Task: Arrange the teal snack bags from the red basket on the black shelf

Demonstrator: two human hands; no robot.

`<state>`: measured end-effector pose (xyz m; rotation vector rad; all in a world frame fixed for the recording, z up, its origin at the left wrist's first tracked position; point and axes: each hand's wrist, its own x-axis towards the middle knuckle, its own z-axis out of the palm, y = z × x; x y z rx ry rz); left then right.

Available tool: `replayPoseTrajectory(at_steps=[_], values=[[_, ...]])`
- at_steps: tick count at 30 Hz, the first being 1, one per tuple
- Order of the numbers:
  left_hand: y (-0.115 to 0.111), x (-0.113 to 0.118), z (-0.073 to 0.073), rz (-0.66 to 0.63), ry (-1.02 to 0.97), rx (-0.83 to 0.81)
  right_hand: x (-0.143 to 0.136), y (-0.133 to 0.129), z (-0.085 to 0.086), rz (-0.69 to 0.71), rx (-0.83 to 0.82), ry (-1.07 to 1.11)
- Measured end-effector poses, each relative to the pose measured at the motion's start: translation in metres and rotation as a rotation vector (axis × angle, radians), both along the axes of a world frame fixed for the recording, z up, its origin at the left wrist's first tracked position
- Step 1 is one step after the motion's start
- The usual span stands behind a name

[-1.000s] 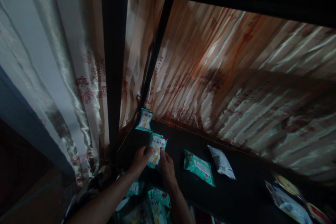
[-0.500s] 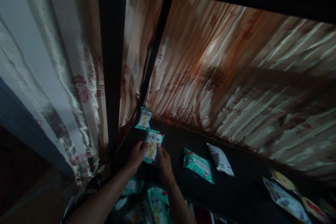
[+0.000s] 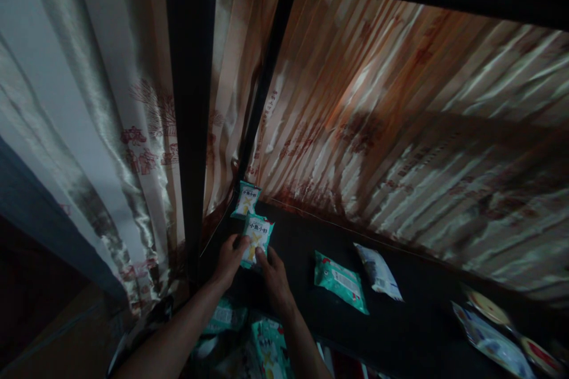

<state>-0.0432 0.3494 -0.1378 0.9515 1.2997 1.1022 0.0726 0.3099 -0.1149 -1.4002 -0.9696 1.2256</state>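
Left hand [image 3: 232,256] and right hand [image 3: 273,272], thumbs on its face, hold a teal-and-white snack packet [image 3: 256,241] between them over the black shelf [image 3: 293,243]. A similar corner packet [image 3: 246,199] lies just beyond it.

Snack packets [image 3: 341,282] spaced along a dark shelf [image 3: 400,323] suggest a shop or storeroom.

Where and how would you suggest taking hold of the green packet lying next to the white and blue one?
I would come from above on the near side and pinch the green packet across its middle, by its long edges: it lies flat and pillow-shaped, with the white and blue packet close on its far side.
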Motion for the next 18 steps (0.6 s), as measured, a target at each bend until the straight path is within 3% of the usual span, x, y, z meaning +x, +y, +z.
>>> replayPoseTrajectory(at_steps=[10,18], values=[[0.015,-0.003,-0.013,0.022,0.100,0.026,-0.001,0.019,-0.022,0.018,0.021,-0.050],[0.026,-0.004,-0.025,0.024,0.237,0.083,-0.004,0.028,-0.018,0.039,0.042,-0.070]])
